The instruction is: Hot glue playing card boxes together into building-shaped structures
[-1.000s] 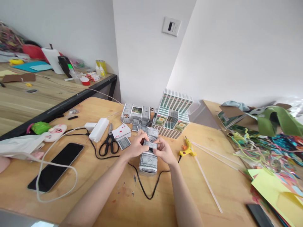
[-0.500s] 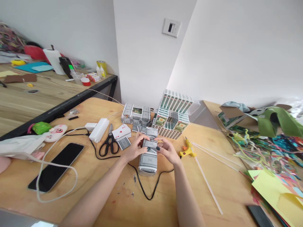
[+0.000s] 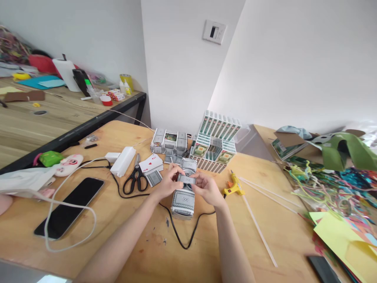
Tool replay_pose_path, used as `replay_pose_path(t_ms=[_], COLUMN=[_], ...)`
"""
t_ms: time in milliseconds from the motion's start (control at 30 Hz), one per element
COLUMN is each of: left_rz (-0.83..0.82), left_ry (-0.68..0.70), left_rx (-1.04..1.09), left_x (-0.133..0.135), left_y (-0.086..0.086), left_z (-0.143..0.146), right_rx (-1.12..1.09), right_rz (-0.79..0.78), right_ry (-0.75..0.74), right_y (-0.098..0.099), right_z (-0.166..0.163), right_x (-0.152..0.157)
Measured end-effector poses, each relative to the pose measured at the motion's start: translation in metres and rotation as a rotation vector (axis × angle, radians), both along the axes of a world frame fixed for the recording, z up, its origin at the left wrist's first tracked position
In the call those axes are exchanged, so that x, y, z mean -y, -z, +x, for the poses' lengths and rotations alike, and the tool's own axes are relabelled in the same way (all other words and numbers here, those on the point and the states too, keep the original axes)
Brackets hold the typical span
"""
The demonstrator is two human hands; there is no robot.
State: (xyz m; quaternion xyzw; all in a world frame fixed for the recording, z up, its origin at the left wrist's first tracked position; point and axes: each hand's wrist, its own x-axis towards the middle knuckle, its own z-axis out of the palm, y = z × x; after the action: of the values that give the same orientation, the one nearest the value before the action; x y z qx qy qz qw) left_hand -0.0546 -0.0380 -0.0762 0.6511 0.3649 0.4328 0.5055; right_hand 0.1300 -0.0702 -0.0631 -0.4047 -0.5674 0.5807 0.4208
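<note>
A long block covered with patterned playing cards (image 3: 183, 203) lies on the wooden table in front of me. Across its middle is a single playing card (image 3: 186, 179), back side up. My left hand (image 3: 169, 182) pinches the left edge of this card, and my right hand (image 3: 207, 188) has its fingers closed on the right edge. Whether the card rests fully on the block, I cannot tell. Behind the block stand a card-covered structure (image 3: 169, 141) and a stacked structure of green and white card boxes (image 3: 216, 143).
Left of the block are loose playing cards (image 3: 151, 163), black scissors (image 3: 136, 179), a white adapter (image 3: 123, 162) and a phone (image 3: 70, 208). A black cable (image 3: 185, 247) loops in front. To the right lie a yellow glue gun (image 3: 235, 184), glue sticks (image 3: 259, 232) and coloured craft scraps (image 3: 338, 188).
My fingers have shifted slightly on the card, the right ones curling in closer. The block's near end has swung slightly left.
</note>
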Motion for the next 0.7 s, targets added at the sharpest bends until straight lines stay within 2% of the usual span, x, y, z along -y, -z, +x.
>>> replay_pose_path(t_ms=[133,333,700], left_rz=[0.019,0.054,0.073], left_ry=[-0.005,0.009,0.012], left_rx=[-0.026,-0.039,-0.038], left_x=[0.0,0.001,0.002], left_y=[0.0,0.001,0.002], left_z=[0.0,-0.003,-0.002], right_rx=[0.021,-0.025,-0.045], right_rz=[0.013,-0.042,-0.059], right_ry=[0.011,-0.06,0.035], right_y=[-0.002,-0.01,-0.008], right_z=[0.0,-0.003,-0.008], right_x=[0.001,0.004,0.002])
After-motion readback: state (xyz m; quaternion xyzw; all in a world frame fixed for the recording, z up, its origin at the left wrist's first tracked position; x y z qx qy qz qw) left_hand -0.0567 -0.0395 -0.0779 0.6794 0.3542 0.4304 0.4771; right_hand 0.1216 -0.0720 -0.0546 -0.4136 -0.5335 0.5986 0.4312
